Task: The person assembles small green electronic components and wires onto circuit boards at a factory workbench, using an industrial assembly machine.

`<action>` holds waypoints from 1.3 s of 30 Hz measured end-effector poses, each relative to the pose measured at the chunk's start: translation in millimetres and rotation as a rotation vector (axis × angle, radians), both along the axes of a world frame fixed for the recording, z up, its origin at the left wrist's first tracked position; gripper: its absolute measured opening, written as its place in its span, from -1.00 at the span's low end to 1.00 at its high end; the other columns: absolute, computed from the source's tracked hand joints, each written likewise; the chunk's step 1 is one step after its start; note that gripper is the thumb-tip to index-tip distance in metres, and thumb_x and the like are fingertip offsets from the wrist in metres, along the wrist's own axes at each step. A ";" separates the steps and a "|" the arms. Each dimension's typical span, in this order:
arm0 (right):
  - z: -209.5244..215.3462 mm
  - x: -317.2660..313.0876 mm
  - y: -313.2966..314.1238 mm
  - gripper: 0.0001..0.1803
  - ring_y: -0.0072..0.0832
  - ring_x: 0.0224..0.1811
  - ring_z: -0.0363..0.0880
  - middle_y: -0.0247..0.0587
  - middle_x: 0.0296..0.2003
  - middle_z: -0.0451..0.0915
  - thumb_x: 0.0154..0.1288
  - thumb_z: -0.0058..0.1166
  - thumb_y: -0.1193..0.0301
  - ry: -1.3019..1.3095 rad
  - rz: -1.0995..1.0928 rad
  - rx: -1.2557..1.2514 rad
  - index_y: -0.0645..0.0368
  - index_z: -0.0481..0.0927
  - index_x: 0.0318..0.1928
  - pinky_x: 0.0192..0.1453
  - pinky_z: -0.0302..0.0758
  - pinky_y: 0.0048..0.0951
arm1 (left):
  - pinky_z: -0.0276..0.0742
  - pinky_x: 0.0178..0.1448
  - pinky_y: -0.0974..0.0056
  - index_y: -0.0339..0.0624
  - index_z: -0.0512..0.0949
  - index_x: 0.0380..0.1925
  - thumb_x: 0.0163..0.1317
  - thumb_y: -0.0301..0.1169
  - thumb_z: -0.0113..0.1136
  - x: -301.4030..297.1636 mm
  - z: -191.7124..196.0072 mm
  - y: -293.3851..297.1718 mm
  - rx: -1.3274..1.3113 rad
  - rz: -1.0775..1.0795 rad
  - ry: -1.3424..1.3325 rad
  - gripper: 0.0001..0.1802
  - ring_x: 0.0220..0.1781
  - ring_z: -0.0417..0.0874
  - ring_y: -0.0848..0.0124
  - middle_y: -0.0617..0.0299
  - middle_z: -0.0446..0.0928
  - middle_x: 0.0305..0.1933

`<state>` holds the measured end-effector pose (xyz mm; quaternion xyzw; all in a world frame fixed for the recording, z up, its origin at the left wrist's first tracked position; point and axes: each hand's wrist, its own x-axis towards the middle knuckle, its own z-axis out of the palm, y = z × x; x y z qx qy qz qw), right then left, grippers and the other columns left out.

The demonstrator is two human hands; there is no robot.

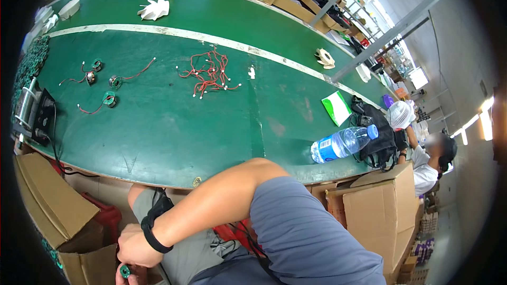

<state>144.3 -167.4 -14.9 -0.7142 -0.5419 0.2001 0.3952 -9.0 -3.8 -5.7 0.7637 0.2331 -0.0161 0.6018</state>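
Note:
My right arm reaches across to the lower left, a black band at its wrist. My right hand [138, 245] is closed, its fingers curled down and mostly hidden. Just below it, fingertips that look like my left hand's [138, 276] pinch a small round green motor part [125, 271] with a hole in its middle. The rest of that hand is hidden or cut off by the lower edge. Several small wound motor coils with green discs and red leads, such as this coil [109, 100], lie at the table's left. Farther right is a tangle of red wires [208, 74] with white connectors.
Open cardboard boxes stand at the lower left [50, 195] and lower right [377, 221]. On the green table [158, 137] are a metal-and-black device [37, 113], a water bottle [343, 143], a black bag [380, 145] and white fan parts [154, 9]. Another person [425, 166] sits at the far right.

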 end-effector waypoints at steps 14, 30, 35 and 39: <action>6.0 12.0 5.3 -0.84 -0.03 -0.37 0.68 -0.02 -0.50 0.68 0.07 0.16 0.34 -0.076 0.007 -0.110 0.17 0.68 -0.43 -0.35 0.56 -0.05 | 0.64 0.08 0.21 -0.56 0.53 0.11 0.36 -0.53 0.15 -3.6 -12.9 4.1 -0.164 0.077 -0.042 -0.63 -0.03 0.65 0.23 -0.03 0.61 0.01; 13.7 10.9 -4.1 -0.88 -0.12 -0.48 0.62 -0.18 -0.55 0.60 0.18 0.13 0.35 -0.179 0.181 -0.315 0.08 0.49 -0.34 -0.29 0.51 -0.11 | 0.64 -0.08 0.39 -0.43 0.63 -0.02 0.10 -0.67 0.39 -5.2 -17.7 -5.2 -0.326 0.155 -0.122 -0.62 -0.19 0.70 0.45 0.18 0.66 -0.18; 15.7 14.3 -1.1 -0.89 -0.15 -0.47 0.63 -0.22 -0.59 0.57 0.18 0.14 0.37 -0.146 0.138 -0.178 0.08 0.50 -0.37 -0.28 0.50 -0.16 | 0.62 -0.10 0.42 -0.40 0.65 -0.03 0.10 -0.58 0.48 -8.0 -19.0 0.7 -0.300 0.059 -0.124 -0.60 -0.20 0.69 0.49 0.19 0.64 -0.19; 14.3 2.2 -1.1 -0.92 -0.17 -0.48 0.63 -0.25 -0.58 0.59 0.18 0.15 0.37 -0.154 0.235 -0.208 0.05 0.53 -0.34 -0.27 0.49 -0.18 | 0.61 -0.11 0.43 -0.40 0.65 -0.04 0.09 -0.58 0.48 -7.0 -21.5 6.8 -0.243 0.069 -0.123 -0.61 -0.21 0.69 0.50 0.21 0.64 -0.22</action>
